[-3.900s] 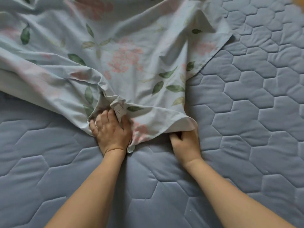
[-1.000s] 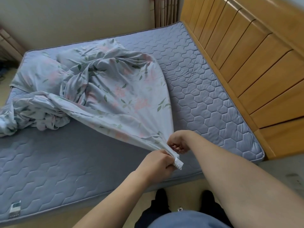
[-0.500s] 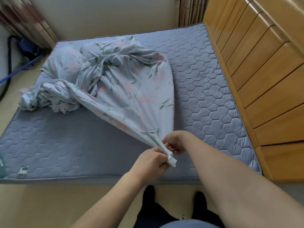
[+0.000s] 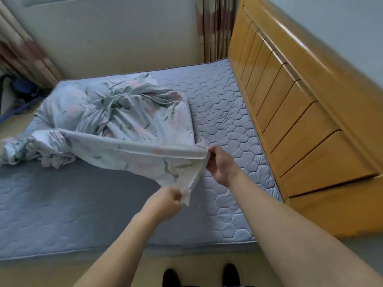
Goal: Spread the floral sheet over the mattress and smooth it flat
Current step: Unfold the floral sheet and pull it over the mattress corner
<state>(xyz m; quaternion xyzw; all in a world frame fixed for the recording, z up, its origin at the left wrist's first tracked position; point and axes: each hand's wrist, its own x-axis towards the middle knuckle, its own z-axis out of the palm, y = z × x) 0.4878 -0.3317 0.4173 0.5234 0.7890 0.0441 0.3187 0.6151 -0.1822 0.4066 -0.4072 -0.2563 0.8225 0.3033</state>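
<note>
Pinching one corner of the floral sheet (image 4: 132, 121), left hand (image 4: 165, 201) and right hand (image 4: 220, 165) w/ fingers curled on its hem at mid-frame, rest bunched upper left on the mattress (image 4: 228, 125); light, limp cloth, prob best held by edges.

bare mattress (image 4: 228, 125) lies open right of the bunched floral sheet (image 4: 124, 119); wooden headboard (image 4: 300, 112) walls the right.

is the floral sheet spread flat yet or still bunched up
Still bunched. The floral sheet lies crumpled on the mattress, one edge lifted by the left hand and right hand.
</note>
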